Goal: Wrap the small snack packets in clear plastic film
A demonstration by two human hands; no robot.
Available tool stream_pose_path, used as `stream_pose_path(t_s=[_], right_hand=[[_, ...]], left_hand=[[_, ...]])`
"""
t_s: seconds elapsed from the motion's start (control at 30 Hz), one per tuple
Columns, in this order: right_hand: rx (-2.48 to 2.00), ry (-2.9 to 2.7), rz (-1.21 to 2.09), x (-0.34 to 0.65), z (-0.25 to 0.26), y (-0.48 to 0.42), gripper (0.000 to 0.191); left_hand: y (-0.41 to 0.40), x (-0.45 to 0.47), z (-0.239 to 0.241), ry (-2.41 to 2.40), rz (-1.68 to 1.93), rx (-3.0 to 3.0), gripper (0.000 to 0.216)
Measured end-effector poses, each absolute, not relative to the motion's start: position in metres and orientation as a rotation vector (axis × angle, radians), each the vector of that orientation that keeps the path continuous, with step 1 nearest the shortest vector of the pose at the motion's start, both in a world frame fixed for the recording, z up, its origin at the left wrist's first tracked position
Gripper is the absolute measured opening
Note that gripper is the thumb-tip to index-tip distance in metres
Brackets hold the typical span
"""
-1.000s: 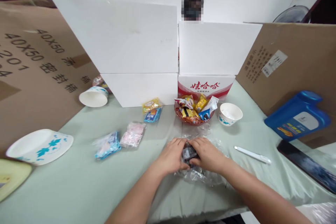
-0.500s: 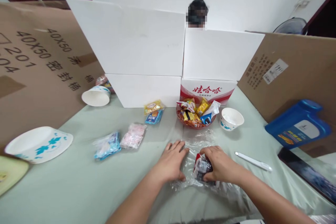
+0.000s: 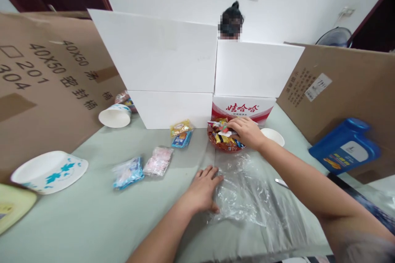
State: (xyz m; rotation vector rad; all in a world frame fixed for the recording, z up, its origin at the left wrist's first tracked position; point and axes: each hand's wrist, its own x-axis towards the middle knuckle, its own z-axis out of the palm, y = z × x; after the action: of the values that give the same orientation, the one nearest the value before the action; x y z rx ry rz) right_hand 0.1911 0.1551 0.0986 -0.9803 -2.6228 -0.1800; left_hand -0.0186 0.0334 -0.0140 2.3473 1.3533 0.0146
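Note:
My left hand lies flat on the pale green table, fingers spread, touching the left edge of a crumpled clear plastic bag. My right hand reaches forward over a red bowl heaped with small snack packets. Its fingers curl down onto the packets. What they grip is hidden under the hand. The bag looks empty of the dark packet.
Loose blue, pink and yellow-blue packets lie left of the bag. Paper cups, a paper bowl, a pen and a blue jug stand around. White boxes and cardboard wall the table; a person's head shows behind.
My right hand lifted off the plastic bag with a dark packet and moved forward to the red bowl. My left hand stayed at the bag's left edge.

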Motion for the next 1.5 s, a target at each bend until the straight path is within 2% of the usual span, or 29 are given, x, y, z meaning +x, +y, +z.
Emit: stream_pose_path(t_s=[0.13, 0.27, 0.33, 0.43, 0.53, 0.6, 0.67, 0.73, 0.8, 0.87, 0.97, 1.07, 1.17, 1.23, 1.33, 1.43, 1.5], right_hand=[[-0.962, -2.642, -0.171, 0.185, 0.069, 0.141, 0.025], [-0.922, -2.755, 0.078, 0.187, 0.015, 0.082, 0.030], [-0.958, -2.828, 0.158, 0.195, -0.011, 0.059, 0.047], [-1.213, -2.812, 0.235, 0.213, -0.036, 0.042, 0.084], [-1.423, -2.761, 0.301, 0.226, -0.044, 0.034, 0.098], [-1.517, -2.721, 0.314, 0.228, -0.044, 0.031, 0.101], [-1.570, -2.691, 0.304, 0.227, -0.045, 0.029, 0.103], [-1.585, -2.669, 0.272, 0.223, -0.047, 0.027, 0.104], [-1.579, -2.663, 0.241, 0.220, -0.050, 0.027, 0.103], [-1.586, -2.665, 0.235, 0.218, -0.051, 0.029, 0.103], [-1.641, -2.614, 0.255, 0.224, -0.042, 0.032, 0.094], [-1.610, -2.457, 0.313, 0.239, -0.017, 0.028, 0.066], [-1.348, -2.418, 0.629, 0.252, 0.015, 0.012, 0.051], [-1.134, -2.512, 0.916, 0.258, 0.031, -0.004, 0.055], [-0.963, -2.709, 1.141, 0.269, 0.031, -0.026, 0.074], [-1.061, -2.815, 1.027, 0.290, 0.008, -0.043, 0.082], [-1.169, -2.813, 0.889, 0.308, -0.007, -0.053, 0.075]], left_hand=[[0.033, -0.019, -0.017, 1.349, 0.038, 2.359, 0.097], [0.032, -0.018, -0.015, 1.342, 0.038, 2.361, 0.096], [0.033, -0.020, -0.011, 1.337, 0.036, 2.354, 0.089], [0.037, -0.030, -0.002, 1.386, 0.044, 2.345, 0.055], [0.044, -0.043, 0.006, 1.669, 0.118, 2.335, 0.015], [0.048, -0.048, 0.010, 1.917, 0.274, 2.315, 0.003], [0.048, -0.046, 0.012, 2.015, 0.524, 2.289, 0.015], [0.045, -0.036, 0.010, 1.819, 0.698, 2.320, 0.022], [0.041, -0.025, 0.003, 1.447, 0.621, 2.402, 0.022], [0.038, -0.016, -0.006, 1.226, 0.403, 2.450, 0.034], [0.038, -0.014, -0.013, 1.281, 0.233, 2.464, 0.053], [0.040, -0.019, -0.007, 1.345, 0.357, 2.442, 0.038], [0.038, -0.020, 0.006, 1.223, 0.485, 2.306, 0.018], [0.034, -0.019, 0.012, 1.046, 0.381, 2.206, 0.014], [0.028, -0.017, 0.014, 0.801, 0.094, 2.177, 0.033], [0.022, -0.017, 0.011, 0.732, -0.019, 2.248, 0.047], [0.019, -0.015, 0.009, 0.749, -0.010, 2.307, 0.050]])
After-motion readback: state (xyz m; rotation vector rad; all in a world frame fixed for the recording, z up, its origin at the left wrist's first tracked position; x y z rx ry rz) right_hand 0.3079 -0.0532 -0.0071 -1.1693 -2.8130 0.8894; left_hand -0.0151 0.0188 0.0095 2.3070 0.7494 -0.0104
